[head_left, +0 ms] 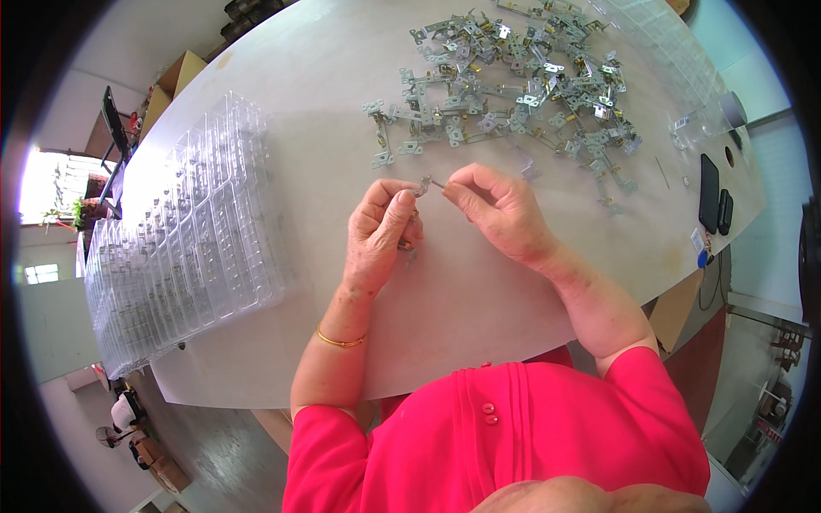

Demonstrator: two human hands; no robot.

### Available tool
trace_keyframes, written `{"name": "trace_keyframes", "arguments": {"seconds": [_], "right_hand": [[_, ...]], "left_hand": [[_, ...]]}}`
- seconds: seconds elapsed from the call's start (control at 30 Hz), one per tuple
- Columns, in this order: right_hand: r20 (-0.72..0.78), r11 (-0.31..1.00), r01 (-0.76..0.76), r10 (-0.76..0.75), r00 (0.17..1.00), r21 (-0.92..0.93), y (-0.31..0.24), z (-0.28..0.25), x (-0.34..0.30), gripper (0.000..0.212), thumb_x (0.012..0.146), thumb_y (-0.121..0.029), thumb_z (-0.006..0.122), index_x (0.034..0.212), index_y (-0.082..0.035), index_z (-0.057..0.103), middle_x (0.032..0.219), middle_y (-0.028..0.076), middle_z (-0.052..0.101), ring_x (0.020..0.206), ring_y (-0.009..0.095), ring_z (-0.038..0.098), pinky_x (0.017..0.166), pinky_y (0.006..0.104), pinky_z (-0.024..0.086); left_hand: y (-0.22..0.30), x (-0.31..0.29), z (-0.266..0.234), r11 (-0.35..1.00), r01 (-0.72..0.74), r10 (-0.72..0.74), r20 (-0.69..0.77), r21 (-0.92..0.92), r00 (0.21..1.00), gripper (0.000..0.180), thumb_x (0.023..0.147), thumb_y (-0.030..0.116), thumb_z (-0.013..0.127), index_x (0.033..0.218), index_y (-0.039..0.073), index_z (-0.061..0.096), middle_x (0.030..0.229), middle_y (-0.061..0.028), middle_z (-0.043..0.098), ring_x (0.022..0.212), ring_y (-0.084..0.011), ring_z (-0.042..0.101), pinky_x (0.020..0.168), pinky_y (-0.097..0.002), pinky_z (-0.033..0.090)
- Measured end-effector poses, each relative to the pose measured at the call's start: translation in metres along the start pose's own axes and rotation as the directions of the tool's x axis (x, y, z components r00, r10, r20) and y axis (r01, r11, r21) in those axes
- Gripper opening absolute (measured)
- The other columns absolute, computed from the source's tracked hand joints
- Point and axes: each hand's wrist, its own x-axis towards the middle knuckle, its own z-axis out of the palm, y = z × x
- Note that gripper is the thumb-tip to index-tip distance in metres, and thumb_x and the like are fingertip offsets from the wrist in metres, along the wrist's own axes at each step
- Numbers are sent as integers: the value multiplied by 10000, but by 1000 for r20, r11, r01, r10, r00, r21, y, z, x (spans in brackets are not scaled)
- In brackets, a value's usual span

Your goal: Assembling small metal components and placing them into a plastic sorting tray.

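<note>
My left hand point(376, 229) is closed around a small silvery metal bracket point(422, 185). Its upper end sticks out past my thumb, and a brassy bit shows below my fingers. With thumb and forefinger, my right hand point(506, 214) pinches a thin dark pin point(438, 184), whose tip meets or nearly meets the bracket's upper end. Whether the pin sits in a hole is too small to tell. Beyond my hands lies a loose heap of similar metal brackets point(513, 85), some with brassy parts.
Stacked clear plastic trays point(197, 222) with small parts stand at the left of the pale table point(325, 154). At the right lie a black phone point(709, 193), a small black case point(725, 212) and a clear plastic cup point(705, 122) on its side. Another clear tray point(658, 43) is at the far right.
</note>
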Motion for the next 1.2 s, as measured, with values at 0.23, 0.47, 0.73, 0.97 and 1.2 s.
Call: {"name": "trace_keyframes", "arguments": {"seconds": [0.23,0.47,0.73,0.97,1.2], "right_hand": [[-14,997,21,-22,1000,-68,-2,-1,0,114,978,-135,679,931,-34,658,689,-56,543,633,35,436,555,235,389],[81,999,-29,27,996,24,-8,-4,1,88,1019,-97,582,1054,-36,635,785,-1,619,708,69,542,632,253,468],[254,909,-295,223,941,295,-8,-15,5,146,988,-51,525,1084,-23,631,914,15,652,805,91,606,760,274,524],[254,966,-165,111,961,200,6,-9,4,96,992,-78,609,1067,-30,643,924,-9,651,880,64,604,782,250,512],[86,947,-27,0,996,320,2,-7,7,92,1005,-118,634,1045,-40,662,932,-20,661,872,59,608,798,250,519]], "left_hand": [[4,-2,5,987,-77,76,8,141,997,220,1046,244,590,1108,34,617,721,34,524,632,-58,492,574,-203,394],[0,-4,7,848,-240,202,130,472,971,131,1013,122,625,1094,20,612,757,55,538,651,-12,438,568,-188,354],[-2,-6,11,771,-273,233,145,575,962,179,958,78,680,1086,30,564,793,-12,660,651,-52,530,583,-223,424],[-7,-6,19,603,-478,387,291,638,875,254,868,47,750,1029,15,556,717,-84,623,567,-184,589,523,-311,466],[-10,-3,18,451,-489,530,217,747,820,242,829,50,770,986,40,586,707,-79,622,602,-229,618,554,-355,483]]}}
